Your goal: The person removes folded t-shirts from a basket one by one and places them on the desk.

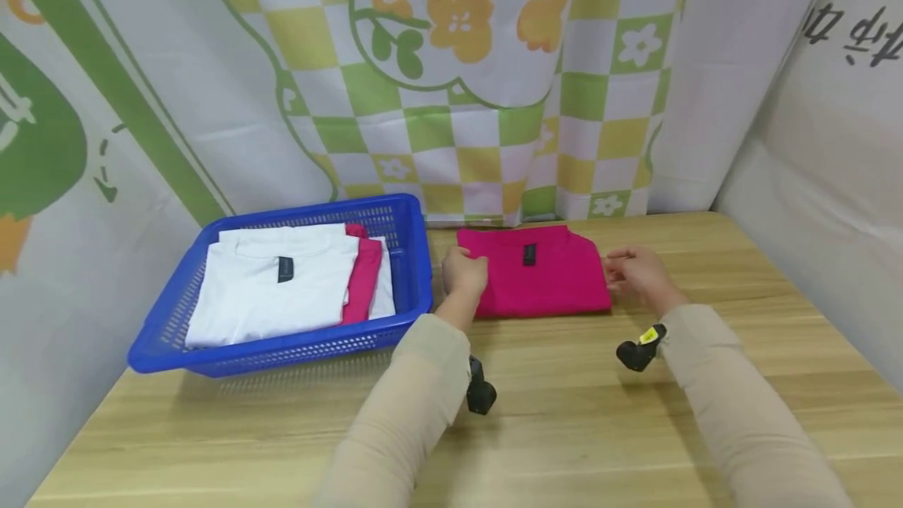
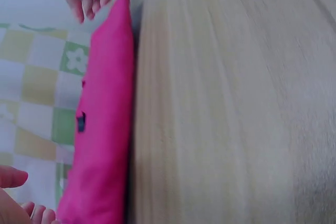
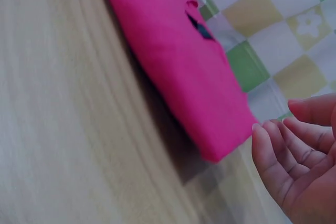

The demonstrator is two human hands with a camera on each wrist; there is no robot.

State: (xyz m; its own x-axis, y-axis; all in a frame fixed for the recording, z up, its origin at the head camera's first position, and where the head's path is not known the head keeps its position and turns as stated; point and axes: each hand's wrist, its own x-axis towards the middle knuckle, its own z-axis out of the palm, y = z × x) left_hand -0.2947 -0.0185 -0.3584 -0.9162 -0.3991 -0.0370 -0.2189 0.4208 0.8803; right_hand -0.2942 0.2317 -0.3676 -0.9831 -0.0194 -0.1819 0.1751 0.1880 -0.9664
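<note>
A folded bright pink T-shirt (image 1: 539, 281) with a black neck label (image 1: 529, 255) lies on the wooden table between both hands. My left hand (image 1: 466, 274) is at the shirt's left edge; in the left wrist view its thumb (image 2: 12, 177) stands apart from the fingertips (image 2: 47, 215), which are right at the cloth. Beside the right edge is my right hand (image 1: 640, 277), palm turned inward. Its fingers are loosely bent, and one fingertip (image 3: 257, 127) comes right up to the shirt's corner in the right wrist view.
To the left stands a blue plastic basket (image 1: 416, 257) holding folded white shirts (image 1: 275, 296) and a pink one (image 1: 364, 277). A patterned curtain (image 1: 437, 132) hangs behind the wooden table (image 1: 550, 429), with white cloth at both sides.
</note>
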